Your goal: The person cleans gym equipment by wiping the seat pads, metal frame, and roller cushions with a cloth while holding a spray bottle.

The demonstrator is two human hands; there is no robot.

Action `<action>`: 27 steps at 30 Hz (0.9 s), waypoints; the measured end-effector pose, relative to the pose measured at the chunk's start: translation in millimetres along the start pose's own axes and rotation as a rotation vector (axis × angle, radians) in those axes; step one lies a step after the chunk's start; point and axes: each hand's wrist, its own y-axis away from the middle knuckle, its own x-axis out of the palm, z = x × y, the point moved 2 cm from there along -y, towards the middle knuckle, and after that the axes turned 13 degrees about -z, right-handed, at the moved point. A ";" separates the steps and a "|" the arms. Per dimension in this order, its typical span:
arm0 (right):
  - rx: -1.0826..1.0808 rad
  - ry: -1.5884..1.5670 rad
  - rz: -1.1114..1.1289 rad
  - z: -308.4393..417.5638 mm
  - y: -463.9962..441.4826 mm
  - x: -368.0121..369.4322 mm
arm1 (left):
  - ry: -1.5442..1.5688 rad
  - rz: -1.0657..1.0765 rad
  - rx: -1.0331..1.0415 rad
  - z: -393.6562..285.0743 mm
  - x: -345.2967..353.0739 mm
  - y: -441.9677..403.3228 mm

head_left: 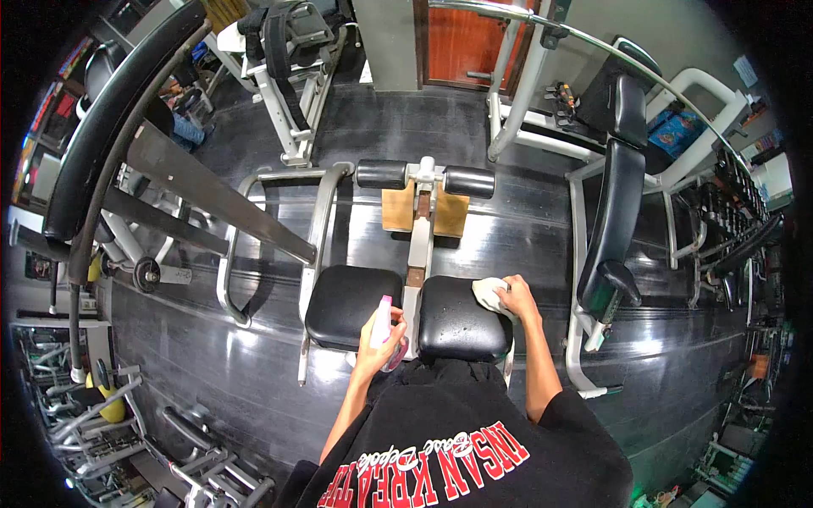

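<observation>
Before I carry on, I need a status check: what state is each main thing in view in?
Spray bottle: held in left fingers, fill level unclear.
White cloth: bunched in right fingers, on the right seat pad.
Right seat pad: spotted, apparently damp.
Left seat pad: wet or dry, cannot tell.
Roller pads: mounted, one on each side.
Red door: appears shut.

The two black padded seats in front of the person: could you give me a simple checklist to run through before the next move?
1. Crumpled white cloth held: ok, in the right hand.
2. Cloth on the right-hand black padded seat: ok, at its far right corner.
3. Pink-and-white plastic spray bottle held: ok, in the left hand.
4. Right-hand seat free of specks: not ok, small ones show on its surface.
5. Enough liquid in the bottle: cannot tell, the hand covers much of it.
</observation>
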 end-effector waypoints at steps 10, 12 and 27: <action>0.054 0.126 -0.340 28.0 51.3 15.1 | -0.052 -0.050 0.036 -0.3 -9.1 -6.6; 0.039 0.061 -0.372 31.2 55.7 12.3 | -0.049 -0.054 0.045 0.3 -6.3 -8.5; -0.049 0.190 -0.250 27.3 20.2 29.8 | -0.244 -0.140 0.206 -6.6 7.8 -22.8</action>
